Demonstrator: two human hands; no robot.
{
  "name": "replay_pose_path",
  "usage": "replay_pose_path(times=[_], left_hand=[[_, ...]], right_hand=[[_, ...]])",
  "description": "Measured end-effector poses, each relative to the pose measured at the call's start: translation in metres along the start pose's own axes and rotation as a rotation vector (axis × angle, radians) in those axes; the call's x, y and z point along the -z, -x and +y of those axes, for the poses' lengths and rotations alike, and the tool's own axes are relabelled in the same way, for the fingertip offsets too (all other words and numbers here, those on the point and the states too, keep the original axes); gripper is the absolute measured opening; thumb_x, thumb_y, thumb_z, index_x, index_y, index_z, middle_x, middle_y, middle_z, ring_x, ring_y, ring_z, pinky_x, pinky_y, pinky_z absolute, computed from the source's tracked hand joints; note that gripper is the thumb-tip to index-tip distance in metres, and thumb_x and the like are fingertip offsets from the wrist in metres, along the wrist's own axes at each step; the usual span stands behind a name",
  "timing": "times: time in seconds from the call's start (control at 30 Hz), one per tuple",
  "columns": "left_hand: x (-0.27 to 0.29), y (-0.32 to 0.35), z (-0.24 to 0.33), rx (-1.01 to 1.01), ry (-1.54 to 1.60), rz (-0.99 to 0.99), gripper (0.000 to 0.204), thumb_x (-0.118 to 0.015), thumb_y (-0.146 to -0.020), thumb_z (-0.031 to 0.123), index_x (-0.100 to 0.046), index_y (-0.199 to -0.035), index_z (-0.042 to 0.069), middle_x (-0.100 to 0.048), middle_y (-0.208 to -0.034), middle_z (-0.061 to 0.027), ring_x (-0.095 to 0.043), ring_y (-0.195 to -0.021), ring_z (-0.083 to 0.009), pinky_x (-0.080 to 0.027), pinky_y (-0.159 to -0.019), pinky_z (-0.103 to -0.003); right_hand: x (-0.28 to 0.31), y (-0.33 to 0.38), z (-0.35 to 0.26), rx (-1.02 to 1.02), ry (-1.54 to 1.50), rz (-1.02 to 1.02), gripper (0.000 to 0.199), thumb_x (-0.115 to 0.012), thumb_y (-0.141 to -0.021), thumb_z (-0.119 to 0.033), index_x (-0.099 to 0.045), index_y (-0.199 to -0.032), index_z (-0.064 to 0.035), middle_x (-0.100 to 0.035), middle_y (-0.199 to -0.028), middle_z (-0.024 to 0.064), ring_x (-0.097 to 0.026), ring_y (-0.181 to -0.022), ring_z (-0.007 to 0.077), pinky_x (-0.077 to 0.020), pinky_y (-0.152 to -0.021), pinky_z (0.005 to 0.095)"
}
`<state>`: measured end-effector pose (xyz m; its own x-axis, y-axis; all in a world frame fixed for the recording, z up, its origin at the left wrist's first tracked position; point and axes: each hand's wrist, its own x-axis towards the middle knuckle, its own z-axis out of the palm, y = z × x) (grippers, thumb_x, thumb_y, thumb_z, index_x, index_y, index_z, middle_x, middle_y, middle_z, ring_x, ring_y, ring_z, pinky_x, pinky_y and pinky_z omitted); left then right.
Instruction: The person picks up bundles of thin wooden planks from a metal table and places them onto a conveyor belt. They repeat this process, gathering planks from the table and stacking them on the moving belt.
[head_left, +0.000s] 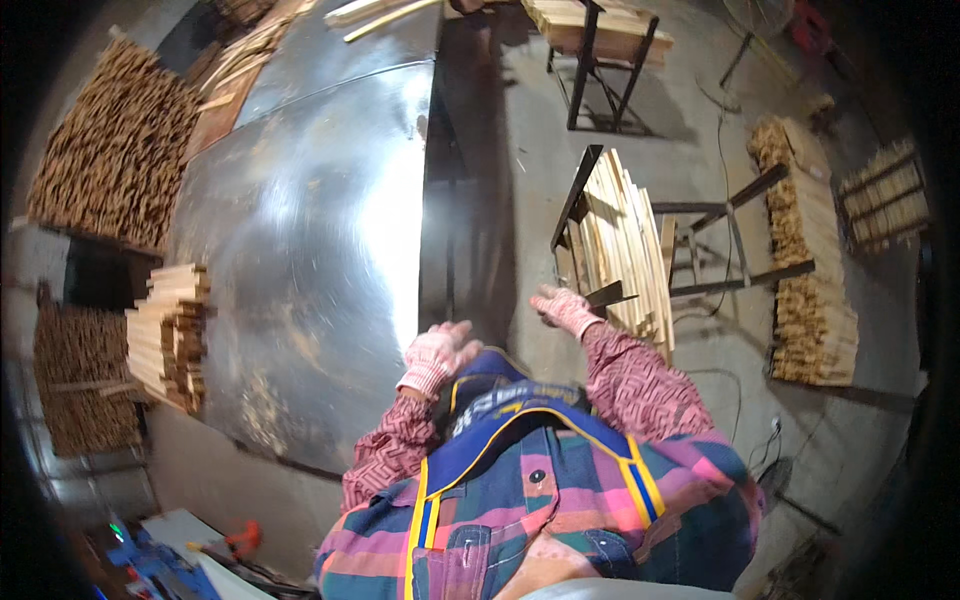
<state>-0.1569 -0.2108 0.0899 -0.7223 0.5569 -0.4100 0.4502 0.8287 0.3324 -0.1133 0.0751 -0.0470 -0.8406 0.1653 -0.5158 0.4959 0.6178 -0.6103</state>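
Note:
My left hand (438, 357), in a pink-and-white knit glove, is beside the right edge of a shiny metal table (300, 210). Its fingers are loosely bent and apart, with nothing seen in them. In a matching glove, my right hand (568, 309) is open and empty, close to the near end of a black metal rack (612, 294). Long pale wood strips (625, 240) lie stacked in that rack, to the right of my right hand. Whether the hand touches the rack I cannot tell.
A stack of wood strips (168, 335) sits at the table's left edge. Large wood stacks (110, 150) stand beyond it. Another loaded rack (600, 35) is at the far side, with more stacked wood (815, 300) at right. A cable (725, 150) runs over the floor.

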Motion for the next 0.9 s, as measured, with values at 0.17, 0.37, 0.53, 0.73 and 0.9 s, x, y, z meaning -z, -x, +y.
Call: replay_pose_path(times=[0.17,0.37,0.53,0.73,0.9], left_hand=[[0.088,-0.125,-0.052,-0.018,-0.005,-0.096,0.063,-0.054,-0.093,0.053,-0.052,-0.142,0.014,-0.057,-0.138,-0.0156,-0.053,-0.128,-0.0316,-0.043,-0.106,-0.043],[0.169,-0.277,-0.069,-0.174,-0.06,-0.096,0.06,-0.05,-0.095,0.054,-0.054,-0.136,0.012,-0.058,-0.135,-0.0158,-0.054,-0.125,-0.0324,-0.045,-0.103,-0.044],[0.218,-0.414,-0.059,-0.157,-0.021,-0.249,0.064,-0.054,-0.092,0.056,-0.052,-0.141,0.015,-0.056,-0.139,-0.0168,-0.051,-0.13,-0.0325,-0.043,-0.106,-0.042],[0.321,-0.568,-0.02,-0.187,0.02,-0.287,0.062,-0.057,-0.091,0.052,-0.053,-0.14,0.013,-0.055,-0.139,-0.0189,-0.054,-0.125,-0.0354,-0.044,-0.104,-0.044],[0.385,-0.683,-0.034,-0.258,0.107,0.052,0.06,-0.059,-0.091,0.051,-0.059,-0.134,0.01,-0.063,-0.127,-0.0195,-0.057,-0.12,-0.0351,-0.047,-0.101,-0.042]], right_hand=[[0.045,-0.037,-0.025,0.035,0.081,-0.053,0.064,-0.064,-0.088,-0.051,-0.057,-0.136,-0.0084,-0.066,-0.122,0.0173,-0.064,-0.109,0.0321,-0.0501,-0.094,0.0424],[0.108,-0.13,-0.046,0.086,0.251,-0.093,0.048,-0.067,-0.089,-0.038,-0.062,-0.123,-0.0041,-0.069,-0.106,0.0177,-0.068,-0.096,0.0282,-0.052,-0.086,0.0372],[0.17,-0.264,-0.064,0.217,0.255,-0.136,0.047,-0.072,-0.082,-0.022,-0.058,-0.126,-0.0133,-0.053,-0.141,0.0209,-0.057,-0.121,0.0379,-0.0475,-0.1,0.0411],[0.298,-0.443,-0.13,-0.097,-0.138,-0.04,0.067,-0.062,-0.088,-0.054,-0.054,-0.139,-0.0116,-0.059,-0.133,0.0229,-0.053,-0.126,0.0389,-0.0422,-0.106,0.0437],[0.387,-0.57,-0.192,0.115,0.226,0.055,0.07,-0.069,-0.088,-0.045,-0.049,-0.144,-0.0073,-0.07,-0.116,0.0167,-0.069,-0.096,0.0222,-0.0545,-0.081,0.0332]])
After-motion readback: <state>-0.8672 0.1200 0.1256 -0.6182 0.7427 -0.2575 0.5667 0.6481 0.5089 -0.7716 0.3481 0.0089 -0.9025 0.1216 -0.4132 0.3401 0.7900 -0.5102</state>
